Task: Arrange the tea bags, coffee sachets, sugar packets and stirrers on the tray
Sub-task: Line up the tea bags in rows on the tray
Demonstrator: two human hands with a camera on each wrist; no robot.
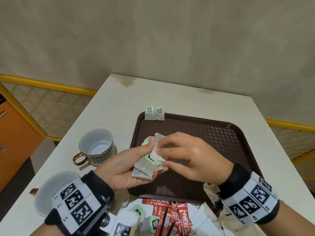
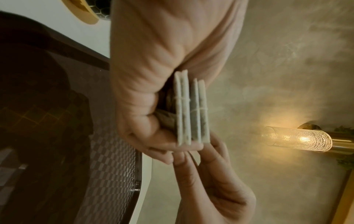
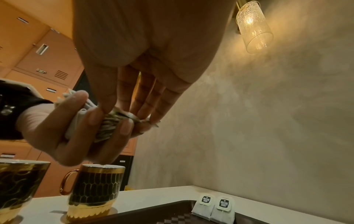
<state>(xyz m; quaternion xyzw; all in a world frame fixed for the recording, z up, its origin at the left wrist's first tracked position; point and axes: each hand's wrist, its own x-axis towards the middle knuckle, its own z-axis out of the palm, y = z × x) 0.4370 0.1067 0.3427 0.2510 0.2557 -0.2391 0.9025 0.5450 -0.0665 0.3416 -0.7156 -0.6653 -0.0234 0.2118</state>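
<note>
A stack of tea bags (image 1: 148,165) lies in my left hand (image 1: 129,166), held above the brown tray (image 1: 221,133); their edges show in the left wrist view as tea bags (image 2: 191,112). My right hand (image 1: 184,154) pinches the top tea bag (image 1: 157,150) of the stack with thumb and fingers, seen from below as the right hand (image 3: 134,84) over the tea bags (image 3: 111,122). Two tea bags (image 1: 154,113) with green tags lean on the tray's far rim, and appear again as tea bags (image 3: 213,207). Red coffee sachets (image 1: 172,213), dark stirrers (image 1: 164,218) and white packets (image 1: 204,220) lie near the front edge.
A gold-handled cup (image 1: 95,147) stands left of the tray, and a second cup (image 1: 51,191) sits under my left wrist. The white table (image 1: 187,103) ends at a beige wall. Orange lockers (image 3: 38,60) stand to the left. A wall lamp (image 3: 252,25) glows above.
</note>
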